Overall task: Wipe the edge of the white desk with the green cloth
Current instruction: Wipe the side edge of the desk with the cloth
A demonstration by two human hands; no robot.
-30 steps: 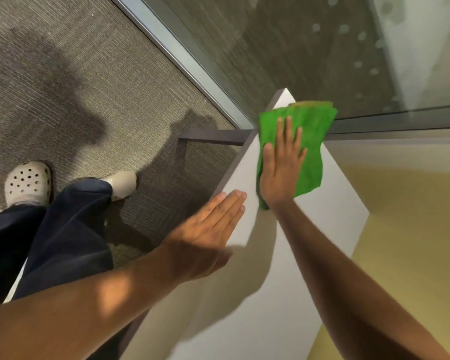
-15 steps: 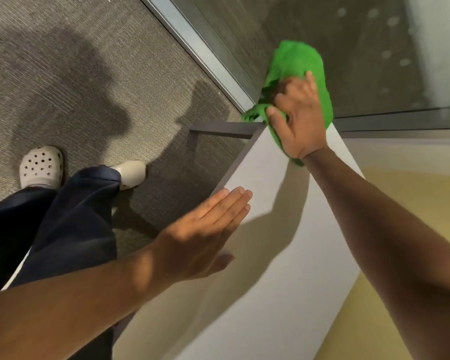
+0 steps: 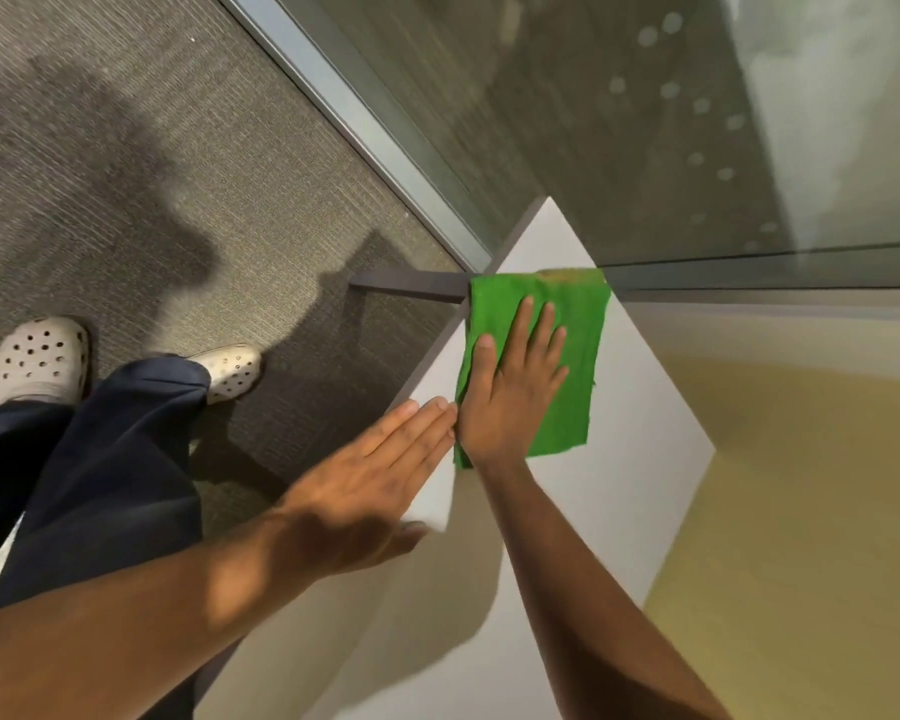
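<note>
The green cloth (image 3: 572,356) lies flat across the narrow white desk (image 3: 635,449), a little short of its far corner. My right hand (image 3: 515,387) presses down on the cloth with fingers spread and straight, palm on its near left part. My left hand (image 3: 370,485) rests flat on the desk's left edge just behind, fingers together, fingertips touching the heel of my right hand. It holds nothing.
A glass wall with a metal frame (image 3: 385,132) runs past the desk's far corner. A dark bar (image 3: 406,283) sticks out left under the desk. My legs and pale clogs (image 3: 37,356) stand on grey carpet at left. A yellow surface (image 3: 801,511) lies to the right.
My right hand had bunched the cloth at the far corner; now it has pulled back toward me and the cloth lies spread flat under the palm. My left hand stays on the edge.
</note>
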